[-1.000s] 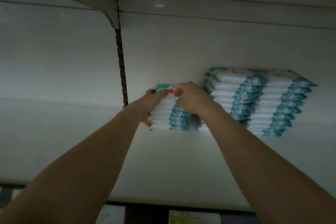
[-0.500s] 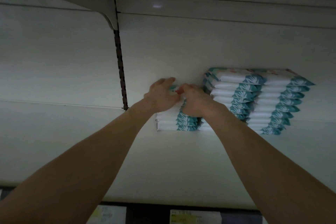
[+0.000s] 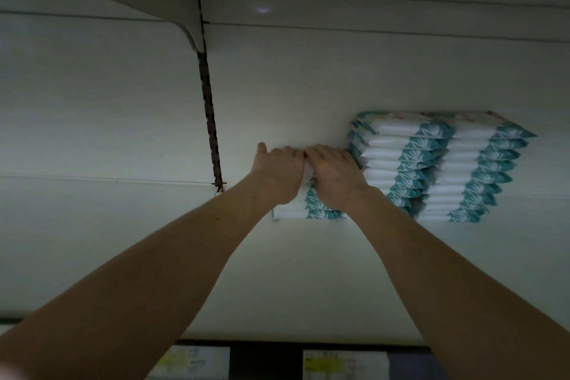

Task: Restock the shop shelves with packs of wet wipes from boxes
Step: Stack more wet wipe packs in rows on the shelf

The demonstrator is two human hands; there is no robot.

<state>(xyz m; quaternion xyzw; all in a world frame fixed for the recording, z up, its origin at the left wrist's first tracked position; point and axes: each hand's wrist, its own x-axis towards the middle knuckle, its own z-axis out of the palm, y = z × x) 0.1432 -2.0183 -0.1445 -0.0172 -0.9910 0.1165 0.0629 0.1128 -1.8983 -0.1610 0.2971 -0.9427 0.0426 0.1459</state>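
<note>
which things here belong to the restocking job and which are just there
Job in hand:
left hand and right hand, both resting on the short stack of wipes; middle stack; right stack; shelf they sit on.

Just there:
slotted upright; shelf bracket above; price labels on the front edge.

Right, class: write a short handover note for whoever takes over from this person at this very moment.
Left hand: rests on top of the short stack of packs.
Right hand: rests on the same stack, beside the left.
The short stack stands on the shelf, left of two taller stacks. No box in view.
Done: three stacks started.
Left: probably let go, then add packs to the short stack.
</note>
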